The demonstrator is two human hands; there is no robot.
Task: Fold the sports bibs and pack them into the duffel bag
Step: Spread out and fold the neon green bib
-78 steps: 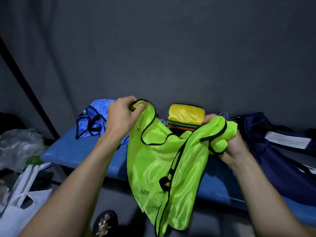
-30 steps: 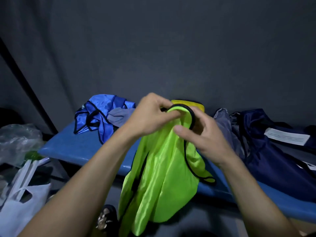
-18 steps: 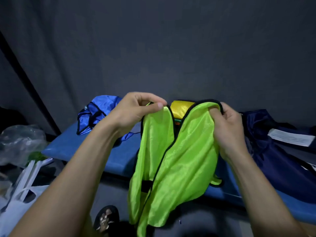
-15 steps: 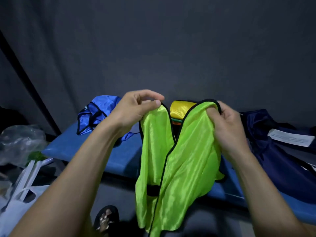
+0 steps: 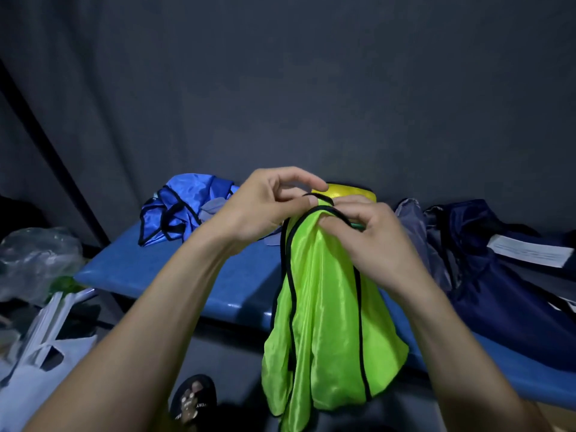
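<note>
A: What's there, counting from the left?

B: One clear plastic bag (image 5: 37,260), one white bag (image 5: 34,369) below it, one sandal (image 5: 193,400) on the floor, one crumpled blue bib (image 5: 180,207) on the blue bench (image 5: 174,275). Then one neon green bib (image 5: 324,322), one folded yellow bib (image 5: 349,191) behind the hands, and one navy duffel bag (image 5: 498,291) at the right with a white label.

A: What's different from half a second ago?

B: The two shoulder straps were held apart then; now they've been brought together at the top, and the bib hangs narrower.

A: And the hands?

B: The left hand (image 5: 265,210) pinches the black-trimmed top edge between thumb and forefinger, other fingers curled above. The right hand (image 5: 371,238) grips the same edge just beside it, fingers curled over the fabric. The bib hangs in front of the bench's edge.
</note>
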